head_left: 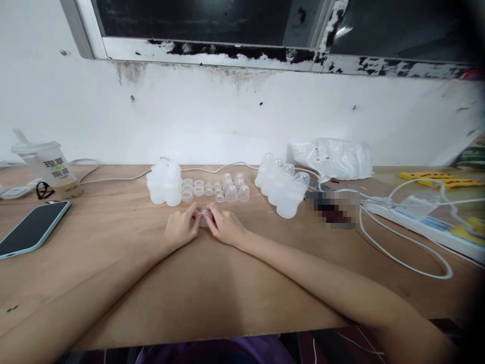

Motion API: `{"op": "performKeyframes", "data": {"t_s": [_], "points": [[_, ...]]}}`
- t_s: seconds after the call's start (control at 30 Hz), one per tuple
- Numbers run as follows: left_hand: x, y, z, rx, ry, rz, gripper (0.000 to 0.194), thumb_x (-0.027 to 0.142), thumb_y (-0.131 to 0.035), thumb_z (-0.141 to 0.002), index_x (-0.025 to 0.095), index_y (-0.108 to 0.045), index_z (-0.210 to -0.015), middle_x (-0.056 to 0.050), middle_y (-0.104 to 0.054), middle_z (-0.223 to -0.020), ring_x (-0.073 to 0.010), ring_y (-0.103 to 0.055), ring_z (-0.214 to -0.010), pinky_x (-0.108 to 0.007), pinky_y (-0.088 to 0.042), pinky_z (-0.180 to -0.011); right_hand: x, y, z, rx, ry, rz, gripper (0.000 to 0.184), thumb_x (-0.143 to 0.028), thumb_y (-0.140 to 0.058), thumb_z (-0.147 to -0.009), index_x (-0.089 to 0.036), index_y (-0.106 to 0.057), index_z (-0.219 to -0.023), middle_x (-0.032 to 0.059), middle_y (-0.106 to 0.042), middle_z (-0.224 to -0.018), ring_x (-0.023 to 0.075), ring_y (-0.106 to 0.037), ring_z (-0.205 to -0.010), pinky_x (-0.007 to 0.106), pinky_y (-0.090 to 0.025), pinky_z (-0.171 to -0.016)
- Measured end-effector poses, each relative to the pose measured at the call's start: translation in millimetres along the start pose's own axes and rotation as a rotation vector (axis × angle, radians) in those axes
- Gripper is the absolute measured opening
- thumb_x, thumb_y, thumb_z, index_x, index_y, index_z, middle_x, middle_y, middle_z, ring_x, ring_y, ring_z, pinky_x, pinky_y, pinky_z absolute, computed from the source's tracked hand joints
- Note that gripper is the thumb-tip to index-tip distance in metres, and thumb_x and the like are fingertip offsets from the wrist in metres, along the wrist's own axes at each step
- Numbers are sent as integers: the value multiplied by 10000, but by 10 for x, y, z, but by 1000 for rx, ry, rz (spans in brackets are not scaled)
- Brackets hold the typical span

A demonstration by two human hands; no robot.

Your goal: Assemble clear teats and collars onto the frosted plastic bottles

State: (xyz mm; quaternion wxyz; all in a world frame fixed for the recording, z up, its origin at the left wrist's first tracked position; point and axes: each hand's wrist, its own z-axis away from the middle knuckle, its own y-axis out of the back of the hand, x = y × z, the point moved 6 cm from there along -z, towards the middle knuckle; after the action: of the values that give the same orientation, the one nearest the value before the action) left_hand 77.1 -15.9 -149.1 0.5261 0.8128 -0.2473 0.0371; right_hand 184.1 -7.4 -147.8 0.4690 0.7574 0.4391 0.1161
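Near the middle of the table, my left hand [182,225] and my right hand [229,227] meet around a small clear round plastic piece [205,220]. Fingers of both hands pinch it from either side; its exact kind is partly hidden by them. Just beyond stand several clear plastic screw rings [187,195], small clear nipples [220,197] and clear domed caps [231,193] in rows. To the left of these is a cluster of frosted white bottles [164,183]. Another group of frosted bottles [279,186], some topped with clear domes, stands to the right.
A drink cup [56,169] with a straw and a phone [33,227] are on the left. At the right lie a power strip [428,227], looping white cables [407,275] and a blurred-out item [333,210]. A white plastic bag [335,157] rests by the wall.
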Motion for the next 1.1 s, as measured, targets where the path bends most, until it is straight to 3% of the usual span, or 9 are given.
{"op": "performKeyframes", "data": {"t_s": [0.2, 0.37, 0.77, 1.1], "points": [[1, -11, -9, -12, -64, 150, 228, 361, -313, -826, 199, -421, -945, -11, -623, -886, -139, -578, -675, -236, -403, -587, 47, 59, -23, 63, -46, -145, 127, -241, -299, -833, -171, -399, -864, -3, -488, -635, 104, -462, -535, 205, -330, -544], [-1, -3, -9, 4, -46, 93, 229, 365, -307, -825, 195, -426, -921, -3, -629, -798, -135, -569, -595, -235, -393, -541, 22, 70, -27, 64, -37, -174, 111, -236, -310, -822, -174, -401, -838, -22, -445, -596, 91, -408, -493, 195, -306, -519], [7, -19, -19, 18, -41, 8, 196, 352, -332, -813, 194, -433, -870, 17, -607, -679, -130, -553, -559, -222, -344, -494, 35, 47, -12, 51, -53, -108, 119, -218, -315, -812, -172, -416, -855, -8, -483, -616, 104, -436, -513, 202, -297, -523], [31, 7, 3, 33, -54, 70, 145, 293, -363, -789, 205, -402, -897, 18, -597, -777, -119, -554, -568, -225, -362, -508, 28, 52, -18, 27, -25, -169, 131, -208, -329, -801, -180, -398, -909, -10, -494, -638, 111, -454, -533, 211, -326, -553]]}}
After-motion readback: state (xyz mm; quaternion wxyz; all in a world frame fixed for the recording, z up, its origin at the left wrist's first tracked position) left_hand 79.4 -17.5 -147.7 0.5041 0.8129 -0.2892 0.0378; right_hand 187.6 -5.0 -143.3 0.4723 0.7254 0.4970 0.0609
